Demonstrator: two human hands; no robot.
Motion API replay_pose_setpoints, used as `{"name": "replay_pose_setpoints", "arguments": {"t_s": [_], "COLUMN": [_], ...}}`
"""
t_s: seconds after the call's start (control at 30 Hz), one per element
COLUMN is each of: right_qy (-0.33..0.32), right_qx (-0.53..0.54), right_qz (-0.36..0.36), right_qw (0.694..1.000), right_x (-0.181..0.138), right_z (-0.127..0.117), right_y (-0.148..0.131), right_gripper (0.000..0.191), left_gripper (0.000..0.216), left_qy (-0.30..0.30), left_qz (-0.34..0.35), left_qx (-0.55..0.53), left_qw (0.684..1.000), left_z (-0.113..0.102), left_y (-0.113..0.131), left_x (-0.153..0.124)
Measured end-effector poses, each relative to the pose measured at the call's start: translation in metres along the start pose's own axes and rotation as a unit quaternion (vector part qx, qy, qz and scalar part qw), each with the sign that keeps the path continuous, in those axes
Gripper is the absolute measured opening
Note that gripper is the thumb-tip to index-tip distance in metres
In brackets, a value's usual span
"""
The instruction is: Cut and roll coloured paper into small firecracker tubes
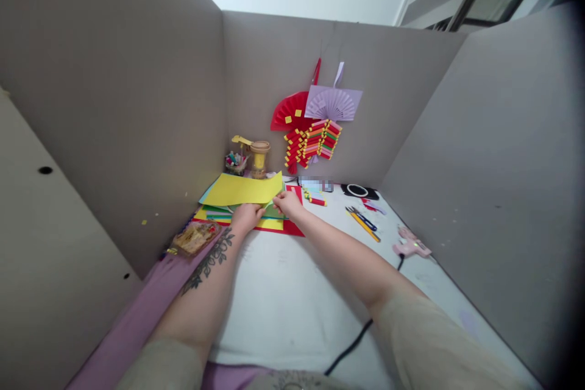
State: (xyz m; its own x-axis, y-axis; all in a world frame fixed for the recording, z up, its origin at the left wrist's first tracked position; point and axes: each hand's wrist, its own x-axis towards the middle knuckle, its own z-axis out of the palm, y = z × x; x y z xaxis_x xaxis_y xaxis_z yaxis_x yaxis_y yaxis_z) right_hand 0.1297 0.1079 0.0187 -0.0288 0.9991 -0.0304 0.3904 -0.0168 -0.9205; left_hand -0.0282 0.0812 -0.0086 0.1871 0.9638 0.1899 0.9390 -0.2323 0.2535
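Note:
A stack of coloured paper sheets lies at the back left of the table, its top yellow sheet (242,189) raised at the front edge and curling up on the right. My left hand (247,216) is closed at the front of the stack, fingers partly hidden beneath the raised sheets. Pinched at the stack's right front corner, my right hand (287,202) grips a paper edge, and both hands nearly meet there. Green paper (273,212) shows between them. Under the stack, a red sheet (293,230) lies on the white tabletop.
Paper firecracker strings (315,141) and fans (333,103) hang on the back panel. A brown-lidded cup (259,158) stands behind the paper. Right: a phone (361,191), snips (364,219), a yellow cutter (365,225) and a pink glue gun (412,245) with cord. Left: a clear bag (194,239).

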Motion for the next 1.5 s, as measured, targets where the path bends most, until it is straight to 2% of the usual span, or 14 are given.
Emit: {"name": "replay_pose_setpoints", "arguments": {"t_s": [0.23,0.4,0.63,0.77,0.9,1.0,1.07,1.17,1.23,1.33,1.4,1.5], "right_qy": [0.028,0.042,0.052,0.060,0.073,0.122,0.162,0.165,0.171,0.194,0.199,0.204], "right_qx": [0.005,0.045,0.115,0.212,0.338,0.366,0.364,0.345,0.327,0.293,0.261,0.207], "right_qz": [-0.067,-0.077,-0.101,-0.140,-0.161,-0.160,-0.112,-0.027,0.004,0.045,0.075,0.095], "right_qw": [0.997,0.995,0.987,0.965,0.924,0.909,0.910,0.924,0.929,0.935,0.942,0.952], "right_x": [0.018,0.031,0.033,0.027,0.002,-0.036,-0.067,-0.114,-0.139,-0.166,-0.178,-0.194], "right_z": [-0.011,-0.023,-0.036,-0.070,-0.134,-0.177,-0.194,-0.201,-0.200,-0.197,-0.196,-0.194], "right_y": [-0.044,-0.079,-0.115,-0.141,-0.150,-0.122,-0.085,-0.019,0.020,0.061,0.079,0.093], "right_gripper": [0.013,0.010,0.009,0.008,0.011,0.011,0.011,0.010,0.011,0.013,0.019,0.034], "left_gripper": [0.034,0.030,0.036,0.041,0.038,0.031,0.025,0.025,0.028,0.043,0.050,0.049], "left_qy": [0.011,0.014,0.015,0.020,0.029,0.038,0.050,0.061,0.061,0.026,-0.031,-0.138], "left_qz": [-0.065,-0.096,-0.124,-0.151,-0.148,-0.151,-0.131,-0.083,-0.065,-0.075,-0.109,-0.153], "left_qx": [0.034,0.045,0.027,0.018,0.024,0.033,0.028,-0.003,-0.019,-0.125,-0.276,-0.484], "left_qw": [0.997,0.994,0.992,0.988,0.988,0.987,0.990,0.995,0.996,0.989,0.954,0.850], "left_z": [0.001,0.003,0.003,0.003,0.003,0.000,-0.002,-0.006,-0.008,-0.010,-0.010,-0.009], "left_y": [-0.007,-0.010,-0.016,-0.016,-0.018,-0.018,-0.015,-0.007,0.003,0.020,0.031,0.039], "left_x": [0.001,0.003,0.006,0.006,0.008,0.008,0.007,0.001,-0.004,-0.012,-0.017,-0.023]}}
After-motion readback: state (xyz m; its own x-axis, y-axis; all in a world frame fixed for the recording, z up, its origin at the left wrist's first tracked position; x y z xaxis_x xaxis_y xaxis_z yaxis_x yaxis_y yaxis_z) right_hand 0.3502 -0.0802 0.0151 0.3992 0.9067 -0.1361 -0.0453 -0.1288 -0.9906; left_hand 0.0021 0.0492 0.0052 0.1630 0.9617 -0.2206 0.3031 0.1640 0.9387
